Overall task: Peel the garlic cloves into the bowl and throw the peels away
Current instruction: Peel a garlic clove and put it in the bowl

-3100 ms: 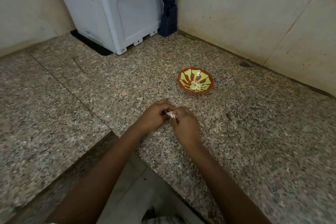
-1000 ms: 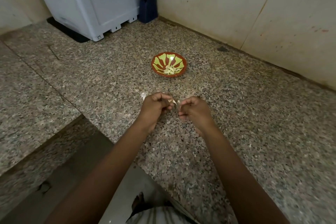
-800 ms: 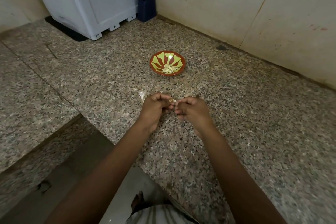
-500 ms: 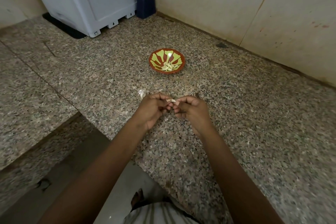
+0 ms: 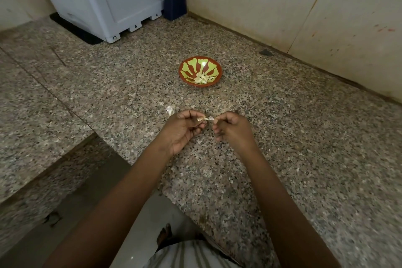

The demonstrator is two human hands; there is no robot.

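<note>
Several peeled cloves (image 5: 201,77) lay in the bowl (image 5: 187,79); left hand (image 5: 183,129) pinched a clove (image 5: 200,119), right hand (image 5: 233,129) pinched its peel (image 5: 211,118); discarded peels (image 5: 170,110) remained on bench (image 5: 304,137).

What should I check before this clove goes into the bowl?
1. Grip on the clove: ok, the left hand pinches it at the fingertips.
2. Skin fully off: cannot tell. The right hand pinches a peel right beside the clove; the rest is too small to judge.
3. Bowl upright: ok.
4. Room in the bowl: ok, the peeled cloves lie low in its bottom.
5. Peels thrown away: not ok, a pile of peels lies on the counter beside the left hand.
</note>
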